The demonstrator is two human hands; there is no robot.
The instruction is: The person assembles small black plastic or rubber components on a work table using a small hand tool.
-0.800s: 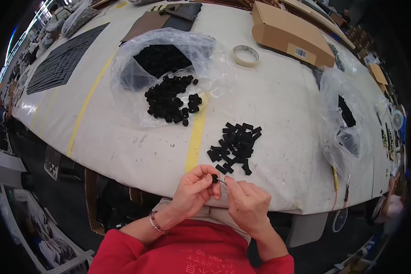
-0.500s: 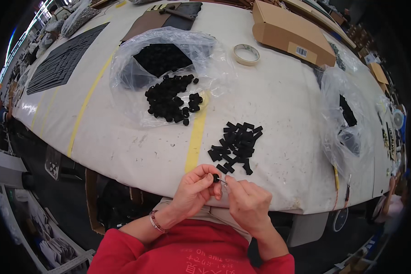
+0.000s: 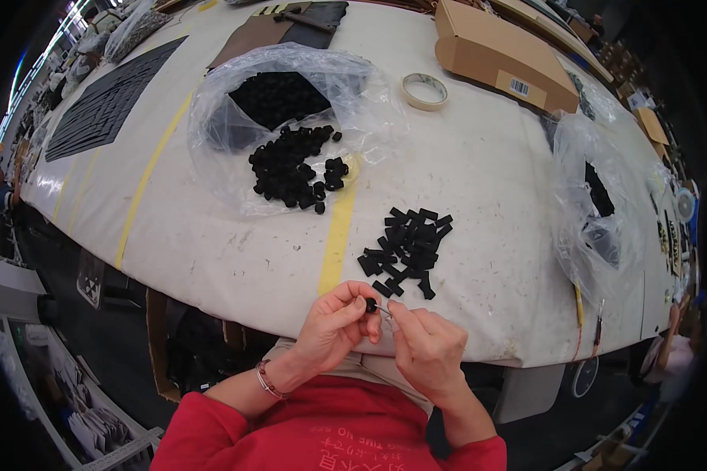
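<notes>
Between the thumb and fingers of my left hand (image 3: 334,323) is a small round black piece (image 3: 371,305), held just past the table's front edge. My right hand (image 3: 430,345) pinches a thin metal rod-like tool (image 3: 383,311), whose far end meets the black piece; whether it goes inside is too small to tell. Just beyond my hands lies a loose pile of short flat black strips (image 3: 407,243). Farther left, many small black cylindrical pieces (image 3: 287,169) spill from an open clear plastic bag (image 3: 212,118).
A roll of tape (image 3: 424,92) lies beside a cardboard box (image 3: 503,59) at the back. Another clear bag (image 3: 589,196) stands at the right. Dark strips (image 3: 110,102) lie far left. Two slim tools (image 3: 580,314) rest near the right front edge of the table (image 3: 479,180).
Almost nothing differs. Both hands keep the same hold on the black piece and the metal tool, with only a very slight shift of the view.
</notes>
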